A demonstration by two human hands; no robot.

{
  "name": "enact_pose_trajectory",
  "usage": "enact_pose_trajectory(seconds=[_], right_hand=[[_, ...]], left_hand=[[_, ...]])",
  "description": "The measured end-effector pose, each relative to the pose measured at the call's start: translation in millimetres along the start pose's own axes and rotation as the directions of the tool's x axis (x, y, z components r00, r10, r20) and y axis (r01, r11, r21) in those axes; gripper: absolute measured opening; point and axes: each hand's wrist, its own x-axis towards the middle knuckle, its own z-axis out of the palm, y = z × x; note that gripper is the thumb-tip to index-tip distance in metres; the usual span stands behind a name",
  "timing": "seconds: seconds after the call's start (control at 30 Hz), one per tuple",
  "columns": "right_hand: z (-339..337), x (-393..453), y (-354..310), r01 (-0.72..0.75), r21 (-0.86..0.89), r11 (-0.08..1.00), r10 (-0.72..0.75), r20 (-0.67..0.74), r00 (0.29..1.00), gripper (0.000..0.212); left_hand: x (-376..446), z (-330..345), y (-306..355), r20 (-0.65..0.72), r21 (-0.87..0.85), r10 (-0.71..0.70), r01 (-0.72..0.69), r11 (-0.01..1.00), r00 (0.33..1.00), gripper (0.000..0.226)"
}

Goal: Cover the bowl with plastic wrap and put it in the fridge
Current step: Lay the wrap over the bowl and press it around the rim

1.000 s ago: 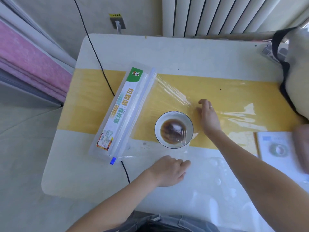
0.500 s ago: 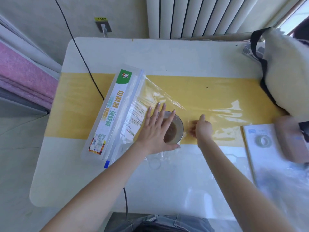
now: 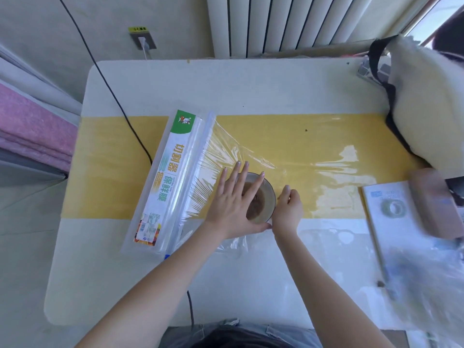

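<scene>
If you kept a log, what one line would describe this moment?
step: covering bowl | left hand: flat on plastic wrap over bowl | right hand: at bowl's right rim | wrap uncut from dispenser

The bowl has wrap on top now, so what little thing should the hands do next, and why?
Probably cut the wrap free at the box. The sheet is stretched from the box over the bowl, so the bowl cannot be lifted away yet. The left hand lies flat on top, pinning the film, and the right hand presses at the bowl's side, so one of them would have to let go to cut.
</scene>
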Motion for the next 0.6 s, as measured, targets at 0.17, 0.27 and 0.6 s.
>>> enact_pose_trajectory(seconds=[0.17,0.27,0.6], right_hand=[[-3.1,5.4,5.1,0.016,-0.008,1.0,-0.016,0.056,0.998,0.036],[-2.6,7.2,8.0,0.02,-0.019,1.0,-0.019,0.048,0.999,0.037],[1.2,10.4,8.8,0.166,-0.394,0.904,-0.096,0.192,0.977,0.043]], left_hand=[[0.4,0.0,-2.1,0.008,-0.012,0.001,-0.001,1.0,1.0,0.121],[0.6,-0.8,-2.1,0.002,-0.023,-0.002,0.003,1.0,1.0,0.121],[0.0,-0.6,-0.6,0.042,0.043,0.011,-0.012,0.999,0.999,0.123]])
